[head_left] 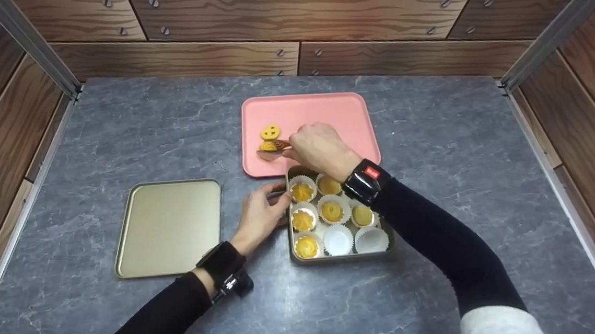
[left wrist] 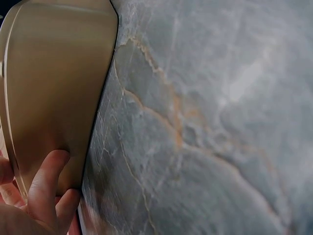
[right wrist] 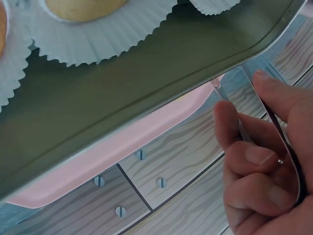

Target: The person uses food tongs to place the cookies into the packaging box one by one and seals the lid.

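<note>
My right hand (head_left: 319, 147) grips metal tongs (right wrist: 288, 152), and in the head view it reaches over the tin toward the pink tray (head_left: 325, 118). The tong ends overlap a ridged yellow cookie (head_left: 267, 146) and a brown cookie (head_left: 281, 144) there. Just behind them lies a round yellow cookie (head_left: 270, 131) with holes. My left hand (head_left: 260, 214) holds the left wall of a gold tin (left wrist: 58, 88), thumb at the rim and fingertips against the outside. Inside the tin, several white paper cups hold yellow cookies (head_left: 331, 211); two front cups (head_left: 338, 240) are empty.
A flat gold lid (head_left: 170, 225) lies on the grey marbled table (head_left: 179, 128), left of the tin. The pink tray stands directly behind the tin. Wood-patterned panels (head_left: 245, 18) wall in the back and both sides.
</note>
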Tool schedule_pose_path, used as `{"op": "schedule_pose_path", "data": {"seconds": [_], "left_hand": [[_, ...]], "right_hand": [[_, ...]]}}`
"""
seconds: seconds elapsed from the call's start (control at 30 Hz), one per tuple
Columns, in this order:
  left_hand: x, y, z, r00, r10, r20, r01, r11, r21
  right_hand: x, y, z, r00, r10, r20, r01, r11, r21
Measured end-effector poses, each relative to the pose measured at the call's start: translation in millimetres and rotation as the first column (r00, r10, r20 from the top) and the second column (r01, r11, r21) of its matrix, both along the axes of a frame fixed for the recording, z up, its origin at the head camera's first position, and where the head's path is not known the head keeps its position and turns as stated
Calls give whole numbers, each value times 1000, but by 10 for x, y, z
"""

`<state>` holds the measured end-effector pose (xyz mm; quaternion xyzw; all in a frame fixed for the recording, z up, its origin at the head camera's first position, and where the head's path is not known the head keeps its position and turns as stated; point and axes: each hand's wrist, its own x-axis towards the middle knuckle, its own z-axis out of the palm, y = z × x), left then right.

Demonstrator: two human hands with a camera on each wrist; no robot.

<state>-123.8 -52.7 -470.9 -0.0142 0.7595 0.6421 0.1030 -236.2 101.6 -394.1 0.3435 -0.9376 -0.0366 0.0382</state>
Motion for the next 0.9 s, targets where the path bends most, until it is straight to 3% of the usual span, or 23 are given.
{"op": "schedule_pose_path", "data": {"seconds": [0.2,0.47,0.9], "left_hand": [[2,2,3,1000,-3,-15,3,1000,-15],[5,11,4,1000,3,-4,-3,1000,-3],[8,9,8,999,6,31,-7,1000,24]], "right_hand": [[6,44,4,1000,-7,-27,7,1000,-2],[-16,141,-2,997,-43,60,48,996,-75],[-40,311,-35,993,-57,103,67,993,-99]]}}
